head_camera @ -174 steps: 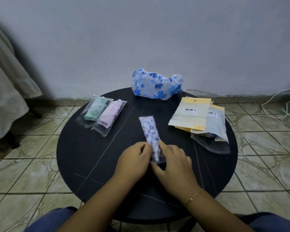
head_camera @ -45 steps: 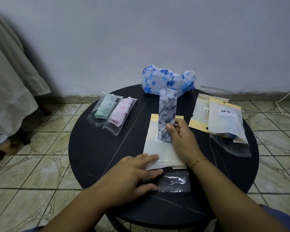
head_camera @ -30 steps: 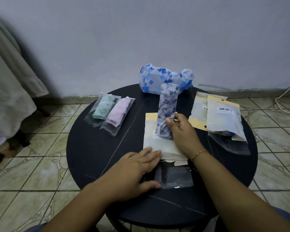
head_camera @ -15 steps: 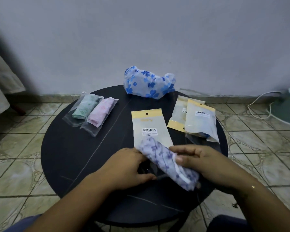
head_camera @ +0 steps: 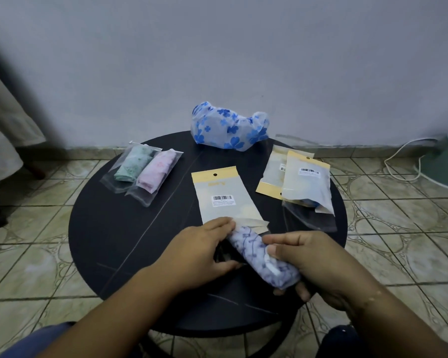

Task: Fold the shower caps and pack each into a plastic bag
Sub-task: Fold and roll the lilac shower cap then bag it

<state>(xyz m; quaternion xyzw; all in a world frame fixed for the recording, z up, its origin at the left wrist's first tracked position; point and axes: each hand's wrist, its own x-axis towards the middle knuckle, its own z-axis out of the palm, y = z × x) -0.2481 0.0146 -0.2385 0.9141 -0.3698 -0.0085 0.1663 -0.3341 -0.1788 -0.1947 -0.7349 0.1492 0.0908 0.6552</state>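
At a round black table (head_camera: 109, 228), the right hand (head_camera: 318, 264) grips a rolled purple-patterned shower cap (head_camera: 261, 259), its far end at the mouth of a plastic bag (head_camera: 225, 197) lying flat. The left hand (head_camera: 199, 249) pinches the bag's near edge, apparently holding the opening. To go in cleanly, the roll likely needs to stay tight and aligned with the bag while the mouth is held wide.

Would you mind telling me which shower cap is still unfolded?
The blue-flowered cap at the table's far edge: it lies loose and puffy, while the others are rolled.
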